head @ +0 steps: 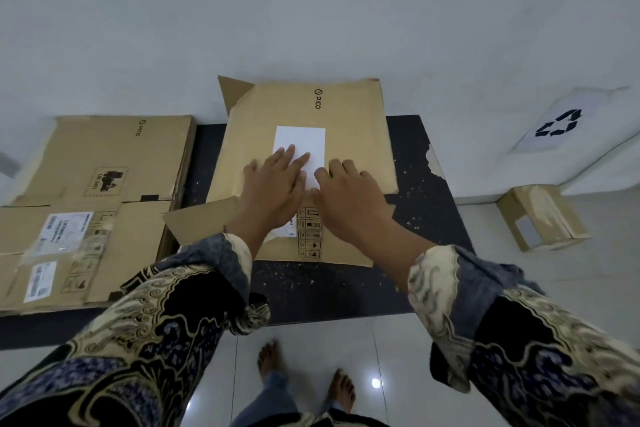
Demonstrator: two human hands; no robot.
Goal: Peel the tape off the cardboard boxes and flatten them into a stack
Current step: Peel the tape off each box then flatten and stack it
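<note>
A flattened brown cardboard box (353, 121) with a white label lies in the middle of a dark speckled table (426, 218). My left hand (273, 184) presses flat on it, fingers straight over the label. Beside it my right hand (349, 198) also lies flat on the box, fingers spread. One flap sticks up at the box's far left corner. To the left rests a stack of flattened boxes (100, 198) with labels and tape on it.
A small taped cardboard box (543, 215) stands on the floor at the right. Behind it leans a white bag with a recycling symbol (568, 128). A white wall rises behind the table. My bare feet stand on the tiled floor (408, 357) below.
</note>
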